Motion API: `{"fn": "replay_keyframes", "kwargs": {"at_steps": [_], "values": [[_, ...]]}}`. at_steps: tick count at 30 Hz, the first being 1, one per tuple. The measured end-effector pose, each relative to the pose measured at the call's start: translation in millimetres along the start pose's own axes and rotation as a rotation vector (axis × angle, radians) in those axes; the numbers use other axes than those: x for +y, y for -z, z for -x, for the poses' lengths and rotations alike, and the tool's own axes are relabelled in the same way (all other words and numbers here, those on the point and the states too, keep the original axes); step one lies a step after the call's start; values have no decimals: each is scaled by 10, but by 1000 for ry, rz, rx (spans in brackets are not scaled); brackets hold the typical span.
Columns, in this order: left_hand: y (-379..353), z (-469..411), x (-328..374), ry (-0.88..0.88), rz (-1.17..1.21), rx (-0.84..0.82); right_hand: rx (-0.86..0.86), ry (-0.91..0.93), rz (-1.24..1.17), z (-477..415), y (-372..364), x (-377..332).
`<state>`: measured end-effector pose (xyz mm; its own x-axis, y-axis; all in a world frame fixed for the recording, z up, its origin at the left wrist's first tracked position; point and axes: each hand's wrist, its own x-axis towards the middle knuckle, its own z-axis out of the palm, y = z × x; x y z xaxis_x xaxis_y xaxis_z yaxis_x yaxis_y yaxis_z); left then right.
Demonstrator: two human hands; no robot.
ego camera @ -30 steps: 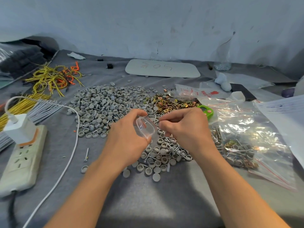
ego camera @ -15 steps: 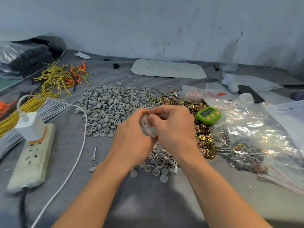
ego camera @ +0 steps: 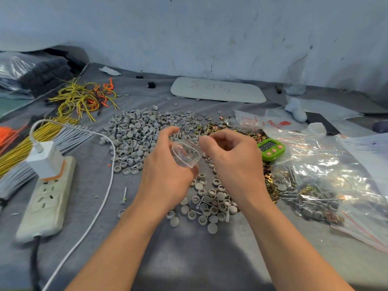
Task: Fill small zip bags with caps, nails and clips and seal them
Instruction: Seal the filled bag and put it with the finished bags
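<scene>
Clear small plastic zip bag (ego camera: 185, 154) is looking limp and slippery, best pinched at its rim. The left hand (ego camera: 165, 175) is gripping its side. The right hand (ego camera: 233, 162) is curling just right of it, and I cannot tell whether it is holding anything.

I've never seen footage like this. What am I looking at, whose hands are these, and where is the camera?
There is no machine here. These are a person's two bare hands, filmed by one wide-angle camera worn on the head, looking forward and down. The left hand holds a small clear zip bag with its mouth open. The right hand is beside that mouth with its fingers curled; I cannot tell whether it holds anything. On the grey cloth lie a heap of grey caps, gold clips, loose nails, a green timer, a power strip, yellow wires and a large zip bag of mixed parts.
</scene>
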<state>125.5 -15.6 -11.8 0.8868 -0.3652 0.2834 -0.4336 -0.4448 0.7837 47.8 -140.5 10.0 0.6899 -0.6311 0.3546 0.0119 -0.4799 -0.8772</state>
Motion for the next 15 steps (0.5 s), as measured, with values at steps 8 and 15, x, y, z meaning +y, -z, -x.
{"fn": "replay_keyframes", "kwargs": {"at_steps": [8,15], "values": [[-4,-5,59,-99,-11,43,-405,-146,-121,98,-126,-17],[160,-54,49,109,526,-133,-149,-109,-93,14,42,13]]}}
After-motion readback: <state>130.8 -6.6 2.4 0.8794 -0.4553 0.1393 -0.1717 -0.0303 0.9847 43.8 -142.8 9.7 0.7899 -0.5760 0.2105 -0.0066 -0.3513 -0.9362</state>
